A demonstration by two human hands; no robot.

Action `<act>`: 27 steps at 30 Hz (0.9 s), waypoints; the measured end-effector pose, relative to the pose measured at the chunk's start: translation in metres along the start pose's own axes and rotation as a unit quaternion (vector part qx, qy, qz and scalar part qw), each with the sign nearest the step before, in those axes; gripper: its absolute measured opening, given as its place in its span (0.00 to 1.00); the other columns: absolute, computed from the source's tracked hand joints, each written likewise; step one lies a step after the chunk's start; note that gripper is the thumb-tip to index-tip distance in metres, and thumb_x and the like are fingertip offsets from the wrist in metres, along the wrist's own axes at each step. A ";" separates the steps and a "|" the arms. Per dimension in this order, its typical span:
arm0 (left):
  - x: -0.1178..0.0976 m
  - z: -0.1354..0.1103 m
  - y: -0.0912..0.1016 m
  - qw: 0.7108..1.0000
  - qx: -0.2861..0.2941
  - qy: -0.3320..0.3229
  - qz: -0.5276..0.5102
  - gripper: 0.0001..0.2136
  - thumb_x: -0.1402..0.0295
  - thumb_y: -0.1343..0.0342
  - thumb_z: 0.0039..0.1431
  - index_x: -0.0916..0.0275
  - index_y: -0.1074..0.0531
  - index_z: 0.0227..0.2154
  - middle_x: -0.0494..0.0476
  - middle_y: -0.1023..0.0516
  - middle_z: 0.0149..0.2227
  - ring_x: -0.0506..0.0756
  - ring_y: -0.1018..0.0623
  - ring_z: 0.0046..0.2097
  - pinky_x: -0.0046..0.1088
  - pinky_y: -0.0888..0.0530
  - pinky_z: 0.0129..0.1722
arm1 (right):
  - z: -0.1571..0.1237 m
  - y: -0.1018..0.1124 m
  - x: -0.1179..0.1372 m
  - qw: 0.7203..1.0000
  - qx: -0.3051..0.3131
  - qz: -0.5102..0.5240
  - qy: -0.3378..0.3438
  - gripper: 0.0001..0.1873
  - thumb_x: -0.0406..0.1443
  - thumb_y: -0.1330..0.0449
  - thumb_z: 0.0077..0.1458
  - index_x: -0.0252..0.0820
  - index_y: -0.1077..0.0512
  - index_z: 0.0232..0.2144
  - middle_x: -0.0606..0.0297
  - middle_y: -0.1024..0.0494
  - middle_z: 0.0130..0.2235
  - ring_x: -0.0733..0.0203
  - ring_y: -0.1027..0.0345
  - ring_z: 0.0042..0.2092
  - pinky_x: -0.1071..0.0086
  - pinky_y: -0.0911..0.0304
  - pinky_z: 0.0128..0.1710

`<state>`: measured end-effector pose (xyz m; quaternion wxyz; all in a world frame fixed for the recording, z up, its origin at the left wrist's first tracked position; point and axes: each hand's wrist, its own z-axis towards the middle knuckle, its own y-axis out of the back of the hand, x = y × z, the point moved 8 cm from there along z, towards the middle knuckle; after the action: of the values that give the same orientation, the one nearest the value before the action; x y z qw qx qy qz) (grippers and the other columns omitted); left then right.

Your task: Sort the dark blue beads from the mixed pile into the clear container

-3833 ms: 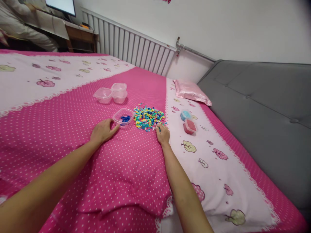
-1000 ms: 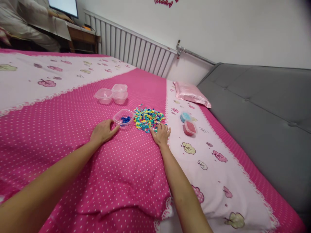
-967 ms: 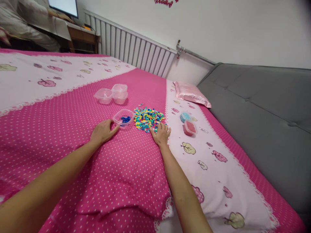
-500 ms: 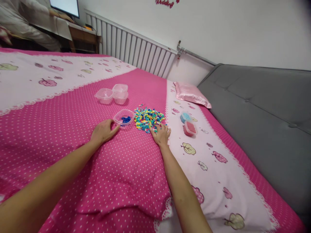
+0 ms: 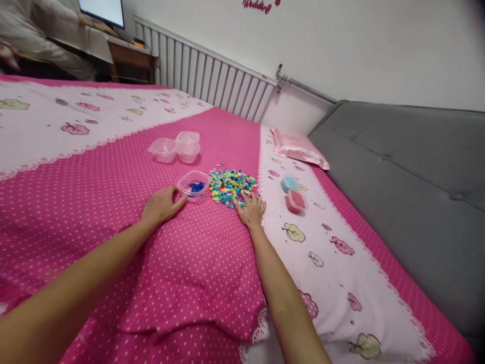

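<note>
A heap of small coloured pieces (image 5: pixel 231 184) lies on the pink dotted bedspread (image 5: pixel 113 202). My right hand (image 5: pixel 250 210) rests at the heap's near edge, fingers spread and fingertips among the pieces. My left hand (image 5: pixel 161 206) lies on the spread with its fingers loosely curled, thumb touching the near rim of a clear container (image 5: pixel 193 183) that has blue pieces in it. Nothing shows in the left hand.
Two more clear containers (image 5: pixel 175 148) stand farther back. A lidded container of light blue pieces (image 5: pixel 289 183) and one of red pieces (image 5: pixel 296 200) sit right of the heap. A pink pillow (image 5: pixel 298 146), a grey sofa (image 5: pixel 409 172) and a radiator (image 5: pixel 212 81) border the bed. A person sits far left (image 5: pixel 34 35).
Since the oldest frame my right hand has gone from a pinch at the heap's right edge to spread fingers at its near edge. Over the last second only the view shifts slightly.
</note>
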<state>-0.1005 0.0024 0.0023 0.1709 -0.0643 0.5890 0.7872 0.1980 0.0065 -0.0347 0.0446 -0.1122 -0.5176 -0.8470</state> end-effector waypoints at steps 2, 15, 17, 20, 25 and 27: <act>-0.001 0.000 0.001 1.000 -0.001 -0.003 0.000 0.26 0.47 0.63 0.56 0.63 0.33 0.42 0.63 0.25 0.39 0.60 0.26 0.39 0.34 0.33 0.38 | 0.001 -0.003 -0.001 1.000 0.012 0.001 -0.003 0.29 0.57 0.54 0.55 0.54 0.34 0.53 0.58 0.40 0.58 0.47 0.52 0.59 0.46 0.64 0.57; 0.000 0.000 -0.001 1.000 0.002 -0.003 -0.004 0.26 0.47 0.63 0.56 0.64 0.33 0.44 0.63 0.25 0.40 0.61 0.26 0.40 0.34 0.33 0.39 | 0.000 0.006 -0.001 0.999 -0.050 0.008 -0.002 0.28 0.55 0.50 0.54 0.40 0.28 0.42 0.53 0.35 0.53 0.48 0.47 0.55 0.50 0.60 0.56; 0.000 0.000 -0.001 1.000 0.002 -0.002 -0.007 0.27 0.47 0.63 0.56 0.64 0.33 0.44 0.63 0.25 0.39 0.61 0.26 0.40 0.35 0.33 0.39 | 0.000 0.005 -0.002 0.999 -0.053 0.010 -0.002 0.28 0.55 0.49 0.53 0.38 0.29 0.42 0.52 0.34 0.52 0.48 0.46 0.54 0.52 0.57 0.55; 0.000 0.001 -0.001 1.000 0.001 -0.002 -0.008 0.27 0.47 0.63 0.56 0.64 0.33 0.43 0.63 0.25 0.39 0.61 0.26 0.39 0.35 0.33 0.38 | 0.001 0.005 -0.002 0.999 -0.050 0.015 0.004 0.27 0.54 0.48 0.52 0.37 0.31 0.42 0.52 0.33 0.51 0.48 0.45 0.52 0.56 0.52 0.53; 0.001 0.001 -0.001 1.000 0.001 -0.003 -0.005 0.27 0.47 0.63 0.56 0.64 0.33 0.43 0.63 0.25 0.39 0.61 0.26 0.39 0.34 0.33 0.38 | 0.002 0.006 -0.002 0.998 -0.050 0.032 0.004 0.27 0.53 0.47 0.52 0.37 0.33 0.43 0.54 0.30 0.44 0.51 0.41 0.48 0.60 0.49 0.49; 0.001 0.000 -0.001 1.000 0.002 -0.004 -0.007 0.27 0.47 0.63 0.56 0.64 0.33 0.44 0.63 0.25 0.39 0.61 0.26 0.39 0.34 0.33 0.39 | 0.001 0.007 -0.002 0.998 -0.055 0.035 0.005 0.28 0.53 0.47 0.52 0.36 0.33 0.45 0.54 0.30 0.45 0.51 0.41 0.48 0.60 0.49 0.50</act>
<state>-0.1008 0.0030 0.0015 0.1786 -0.0647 0.5891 0.7854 0.2016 0.0042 -0.0286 0.0708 -0.1287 -0.4656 -0.8727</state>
